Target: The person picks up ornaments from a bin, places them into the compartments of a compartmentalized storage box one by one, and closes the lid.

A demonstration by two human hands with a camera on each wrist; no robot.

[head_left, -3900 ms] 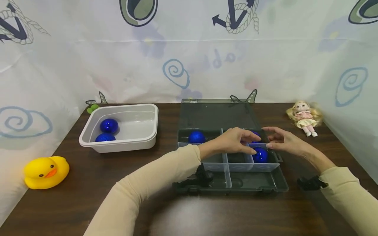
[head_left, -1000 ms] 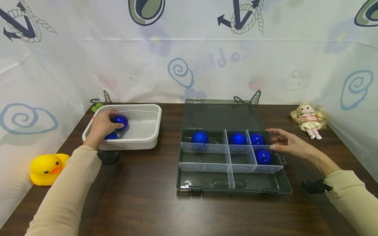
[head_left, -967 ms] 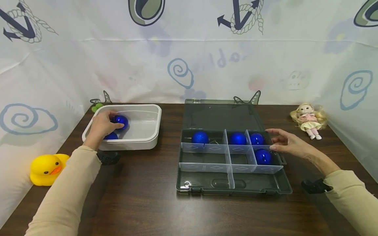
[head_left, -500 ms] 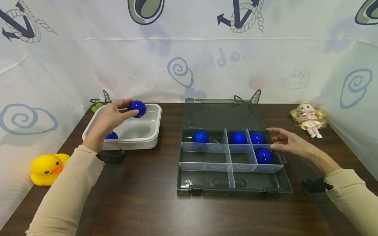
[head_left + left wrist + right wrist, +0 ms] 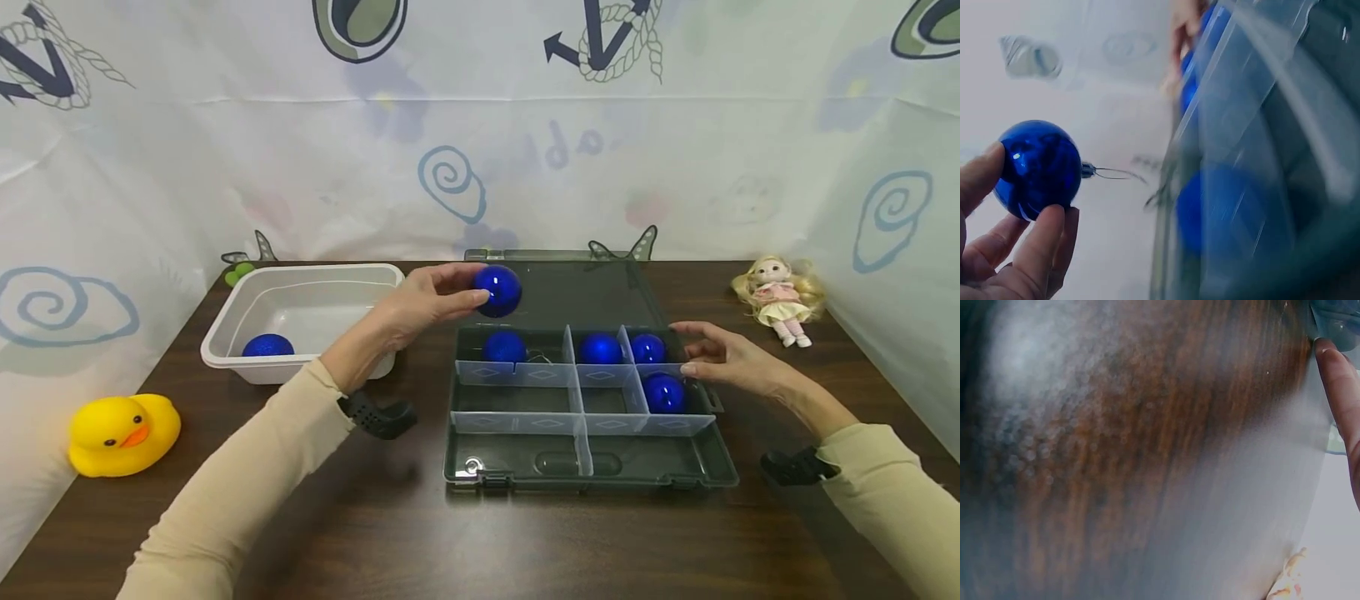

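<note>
- Shiny blue ball [image 5: 498, 291] is pinched in the left hand [image 5: 412, 311], held up over the left part of the divider box [image 5: 525, 455]'s open lid [image 5: 570, 292].
- So the box's compartments [image 5: 510, 400] are left in front of and below the ball; right hand [image 5: 738, 360] is way further off.
- That one's just rested at the box's right rim, fingers relaxed, nothing grasped.
- Wire loop [image 5: 1113, 174], aimed box-ward, is caught only by the left wrist view, tbh.
</note>
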